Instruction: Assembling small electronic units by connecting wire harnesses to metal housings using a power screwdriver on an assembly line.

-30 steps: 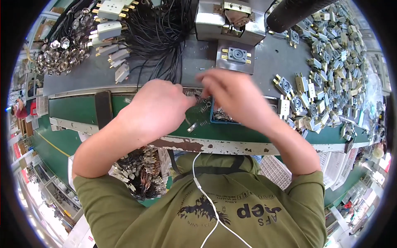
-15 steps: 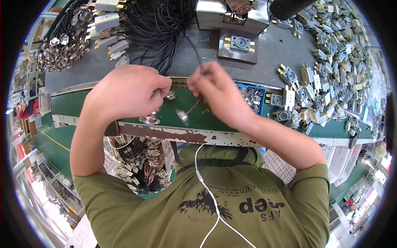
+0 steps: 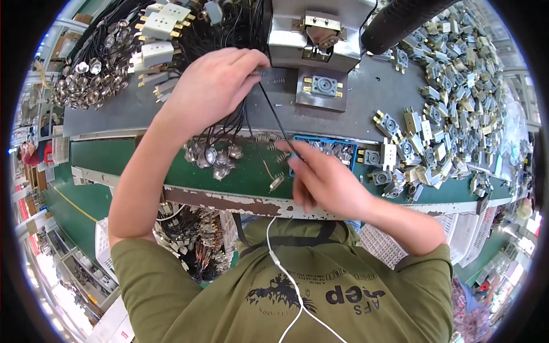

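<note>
A thin black cable (image 3: 273,110) runs slantwise between my two hands. My left hand (image 3: 214,83) reaches over the bundle of black cables, its fingers bent and closed around the upper part of this cable, though the fingertips are partly hidden. Lower down, my right hand (image 3: 331,183) pinches the cable between thumb and forefinger, slightly blurred, above the green bench front. Beside it, a small round metal cap (image 3: 277,183) is at the end of a thin wire. Several metal caps (image 3: 222,159) on black cables hang together below my left wrist.
A metal press fixture (image 3: 311,40) stands at the back, with a grey switch block (image 3: 324,86) on the plate before it. Many grey blocks (image 3: 452,114) pile up on the right. A blue tray (image 3: 355,155) holds small metal parts. More metal caps (image 3: 91,83) lie at far left.
My left hand has moved up and away to the cable bundle, exposing the hanging caps. My right hand has moved down and right, drawing along a cable.
</note>
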The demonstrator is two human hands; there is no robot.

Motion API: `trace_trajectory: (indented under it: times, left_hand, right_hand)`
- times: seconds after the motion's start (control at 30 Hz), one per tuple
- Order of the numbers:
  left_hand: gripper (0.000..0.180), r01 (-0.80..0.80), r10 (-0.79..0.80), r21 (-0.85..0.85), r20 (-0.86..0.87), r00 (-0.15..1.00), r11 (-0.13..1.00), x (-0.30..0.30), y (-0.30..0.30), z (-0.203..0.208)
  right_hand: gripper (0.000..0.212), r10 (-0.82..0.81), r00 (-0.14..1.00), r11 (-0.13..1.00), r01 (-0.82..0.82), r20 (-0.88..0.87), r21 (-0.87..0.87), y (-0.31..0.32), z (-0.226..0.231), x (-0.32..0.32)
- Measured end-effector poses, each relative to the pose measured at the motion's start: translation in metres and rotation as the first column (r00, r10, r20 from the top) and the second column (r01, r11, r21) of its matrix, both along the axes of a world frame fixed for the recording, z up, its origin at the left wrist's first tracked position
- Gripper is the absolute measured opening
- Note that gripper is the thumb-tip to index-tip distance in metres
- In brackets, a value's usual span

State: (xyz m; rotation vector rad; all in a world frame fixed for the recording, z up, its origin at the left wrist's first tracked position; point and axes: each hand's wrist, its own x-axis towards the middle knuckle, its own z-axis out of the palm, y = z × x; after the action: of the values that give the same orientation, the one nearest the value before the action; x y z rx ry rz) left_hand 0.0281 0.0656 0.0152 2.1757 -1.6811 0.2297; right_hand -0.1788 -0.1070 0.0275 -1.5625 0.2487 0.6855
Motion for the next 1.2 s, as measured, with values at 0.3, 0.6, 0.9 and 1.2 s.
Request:
trace_trajectory:
  times: [0.3, 0.6, 0.9, 1.2]
  left_hand:
    - [0.009, 0.049, -0.076, -0.139, -0.195, 0.978, 0.989, -0.027, -0.04, 0.017]
    - [0.011, 0.077, -0.092, -0.115, -0.13, 0.987, 0.99, -0.029, -0.075, -0.015]
    - [0.01, 0.015, -0.032, -0.09, -0.198, 0.98, 0.996, -0.035, -0.077, -0.012]
    - [0.027, 0.219, -0.247, -0.119, -0.334, 0.91, 0.968, -0.053, -0.051, 0.017]
  right_hand:
    - [0.036, 0.405, 0.815, 0.713, 0.001, 0.414, -0.701, -0.056, 0.014, 0.006]
    - [0.037, 0.029, 0.882, 0.935, 0.142, 0.471, -0.325, -0.05, -0.026, -0.017]
    - [0.038, 0.014, 0.884, 0.947, 0.138, 0.468, -0.291, -0.053, -0.025, -0.02]
    - [0.059, -0.25, 0.781, 0.965, 0.25, 0.573, 0.079, -0.061, -0.006, -0.029]
